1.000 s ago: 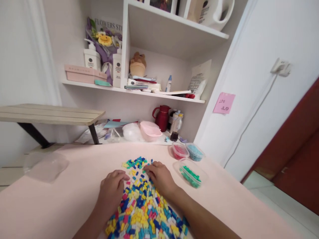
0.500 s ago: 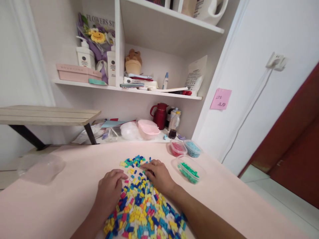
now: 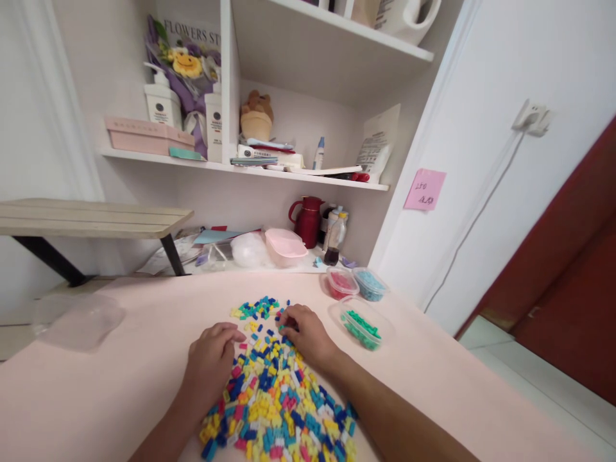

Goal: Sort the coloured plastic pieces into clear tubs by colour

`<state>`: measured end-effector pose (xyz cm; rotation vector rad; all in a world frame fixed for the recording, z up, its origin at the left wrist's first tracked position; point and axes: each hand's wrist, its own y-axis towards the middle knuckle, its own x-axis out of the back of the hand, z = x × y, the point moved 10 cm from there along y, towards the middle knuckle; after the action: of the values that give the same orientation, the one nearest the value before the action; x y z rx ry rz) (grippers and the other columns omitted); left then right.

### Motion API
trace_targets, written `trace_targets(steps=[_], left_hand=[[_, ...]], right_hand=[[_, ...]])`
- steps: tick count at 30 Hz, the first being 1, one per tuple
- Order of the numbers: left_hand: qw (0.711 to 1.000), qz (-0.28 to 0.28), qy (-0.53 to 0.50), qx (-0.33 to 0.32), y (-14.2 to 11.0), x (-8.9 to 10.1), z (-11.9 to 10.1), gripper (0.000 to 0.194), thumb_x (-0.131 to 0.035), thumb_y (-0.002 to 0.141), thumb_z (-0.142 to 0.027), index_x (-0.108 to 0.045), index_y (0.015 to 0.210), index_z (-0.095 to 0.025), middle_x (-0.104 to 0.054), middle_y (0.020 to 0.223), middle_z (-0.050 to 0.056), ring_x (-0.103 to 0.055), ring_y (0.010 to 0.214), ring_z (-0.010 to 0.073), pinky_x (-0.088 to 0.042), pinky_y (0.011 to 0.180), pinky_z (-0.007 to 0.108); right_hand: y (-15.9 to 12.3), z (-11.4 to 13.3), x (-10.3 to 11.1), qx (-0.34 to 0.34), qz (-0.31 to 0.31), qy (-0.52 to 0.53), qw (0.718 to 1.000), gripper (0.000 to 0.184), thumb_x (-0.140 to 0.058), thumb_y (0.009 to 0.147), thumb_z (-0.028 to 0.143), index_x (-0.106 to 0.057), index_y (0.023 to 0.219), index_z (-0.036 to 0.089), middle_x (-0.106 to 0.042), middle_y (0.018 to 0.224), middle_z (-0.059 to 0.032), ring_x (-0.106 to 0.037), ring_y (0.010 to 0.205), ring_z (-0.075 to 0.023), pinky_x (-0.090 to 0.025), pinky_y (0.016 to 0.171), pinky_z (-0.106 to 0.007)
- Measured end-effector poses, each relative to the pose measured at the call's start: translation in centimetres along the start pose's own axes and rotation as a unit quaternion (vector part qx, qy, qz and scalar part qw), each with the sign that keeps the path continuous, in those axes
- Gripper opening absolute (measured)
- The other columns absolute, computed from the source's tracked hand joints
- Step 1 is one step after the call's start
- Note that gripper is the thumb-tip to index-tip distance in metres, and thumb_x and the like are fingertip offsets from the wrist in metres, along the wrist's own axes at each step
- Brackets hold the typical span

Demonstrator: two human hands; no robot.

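Observation:
Small toy building bricks in yellow, blue, teal, red, white and other colours lie in a wide heap on the pink tabletop. A smaller cluster of bricks, mostly green, blue and yellow, sits beyond it. My left hand rests at the heap's left edge, fingers loosely bent and no brick visible in it. At the upper right edge, my right hand has its fingers curled down over the bricks. Its fingertips are drawn together, and whatever is between them is too small to make out.
To the right stand an open clear tub of green bricks, a tub of red pieces and one of light blue pieces. A clear plastic container lies at left, near a small wooden stand. Shelves rise behind.
My right hand's fingers, stretched toward the small cluster before, have drawn back and curled in. My left hand stays nearly in place. The view has shifted slightly.

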<state>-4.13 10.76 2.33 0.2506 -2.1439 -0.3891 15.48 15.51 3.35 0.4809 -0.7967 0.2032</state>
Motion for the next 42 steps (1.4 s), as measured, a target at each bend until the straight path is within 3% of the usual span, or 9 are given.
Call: trace_targets(steps=[3, 7, 14, 19, 23, 27, 30, 37, 42], left_hand=[[1.0, 0.008, -0.005, 0.012, -0.1, 0.3, -0.3, 0.037, -0.041, 0.082, -0.016, -0.076, 0.081, -0.028, -0.074, 0.108, 0.001, -0.063, 0.108, 0.0212, -0.046, 0.098, 0.04], [1.0, 0.009, -0.008, 0.008, -0.2, 0.4, -0.4, 0.038, -0.04, 0.082, -0.016, -0.076, 0.081, -0.028, -0.074, 0.108, 0.0, -0.064, 0.109, 0.0207, -0.046, 0.099, 0.04], [0.999, -0.031, -0.016, -0.011, 0.3, 0.3, 0.5, 0.033, -0.045, 0.079, -0.022, -0.077, 0.076, -0.031, -0.076, 0.1, -0.001, -0.067, 0.102, 0.0215, -0.051, 0.094, 0.038], [0.999, -0.029, -0.012, -0.008, 0.5, 0.0, 0.7, 0.035, -0.043, 0.08, -0.024, -0.077, 0.076, -0.031, -0.077, 0.101, -0.001, -0.068, 0.102, 0.0226, -0.052, 0.093, 0.04], [0.999, -0.037, -0.012, -0.012, 0.3, 0.2, 0.5, 0.034, -0.044, 0.08, -0.023, -0.077, 0.076, -0.031, -0.076, 0.101, 0.0, -0.067, 0.102, 0.022, -0.052, 0.094, 0.039], [1.0, -0.02, -0.012, -0.002, 0.2, 0.3, 0.1, 0.034, -0.045, 0.08, -0.019, -0.077, 0.077, -0.029, -0.075, 0.103, 0.0, -0.067, 0.104, 0.0215, -0.051, 0.096, 0.04], [1.0, -0.018, -0.017, 0.012, 0.1, 0.6, 0.0, 0.036, -0.043, 0.081, -0.017, -0.077, 0.082, -0.028, -0.073, 0.109, 0.001, -0.066, 0.108, 0.0212, -0.051, 0.098, 0.039], [0.999, -0.022, -0.019, 0.022, -0.1, 0.8, -0.2, 0.042, -0.043, 0.083, -0.016, -0.073, 0.109, -0.028, -0.06, 0.137, 0.002, -0.058, 0.125, 0.0207, -0.045, 0.107, 0.039], [1.0, 0.013, 0.014, 0.021, -0.3, 0.2, -1.0, 0.049, -0.045, 0.08, -0.012, -0.071, 0.116, -0.031, -0.055, 0.146, 0.002, -0.054, 0.131, 0.0243, -0.04, 0.11, 0.048]], right_hand=[[0.2, 1.0, 2.0, 0.017, 0.001, 0.021, 1.0, 0.016, -0.064, 0.079, 0.007, -0.069, 0.085, 0.021, -0.065, 0.09, -0.0014, -0.06, 0.079, -0.0143, -0.045, 0.074, -0.025], [0.3, 2.4, 7.1, 0.031, 0.003, -0.057, 0.998, 0.012, -0.062, 0.083, 0.016, -0.07, 0.087, 0.022, -0.068, 0.087, -0.0016, -0.062, 0.078, -0.0157, -0.044, 0.07, -0.026], [-1.7, -1.4, 15.2, -0.142, -0.003, -0.342, 0.929, 0.019, -0.06, 0.078, 0.009, -0.074, 0.077, 0.023, -0.073, 0.084, -0.0097, -0.068, 0.08, -0.0258, -0.043, 0.07, -0.034], [-2.1, -2.6, 16.7, -0.173, -0.024, -0.368, 0.913, 0.033, -0.058, 0.077, 0.006, -0.074, 0.098, 0.025, -0.073, 0.099, -0.0132, -0.068, 0.09, -0.0292, -0.044, 0.074, -0.038], [-1.1, -1.2, 15.0, -0.144, -0.02, -0.326, 0.934, 0.031, -0.051, 0.089, 0.016, -0.072, 0.108, 0.028, -0.072, 0.108, -0.008, -0.067, 0.096, -0.0265, -0.046, 0.073, -0.034], [0.1, 2.5, 9.6, 0.006, 0.006, -0.166, 0.986, 0.032, -0.049, 0.092, 0.017, -0.07, 0.114, 0.026, -0.069, 0.115, -0.0057, -0.064, 0.102, -0.0207, -0.047, 0.088, -0.032], [0.1, 4.4, 5.6, 0.097, 0.023, -0.099, 0.99, 0.039, -0.051, 0.091, 0.014, -0.064, 0.126, 0.025, -0.062, 0.127, -0.0082, -0.059, 0.115, -0.021, -0.044, 0.101, -0.034], [-0.7, 2.8, -0.2, 0.088, 0.102, -0.1, 0.986, 0.058, -0.047, 0.097, 0.034, -0.033, 0.152, 0.024, -0.041, 0.154, -0.0118, -0.031, 0.144, -0.0287, -0.026, 0.114, -0.051], [-0.5, 0.0, -0.8, 0.027, 0.095, -0.116, 0.988, 0.063, -0.039, 0.099, 0.045, -0.022, 0.156, 0.024, -0.027, 0.161, -0.0115, -0.018, 0.149, -0.0285, -0.016, 0.117, -0.056]])
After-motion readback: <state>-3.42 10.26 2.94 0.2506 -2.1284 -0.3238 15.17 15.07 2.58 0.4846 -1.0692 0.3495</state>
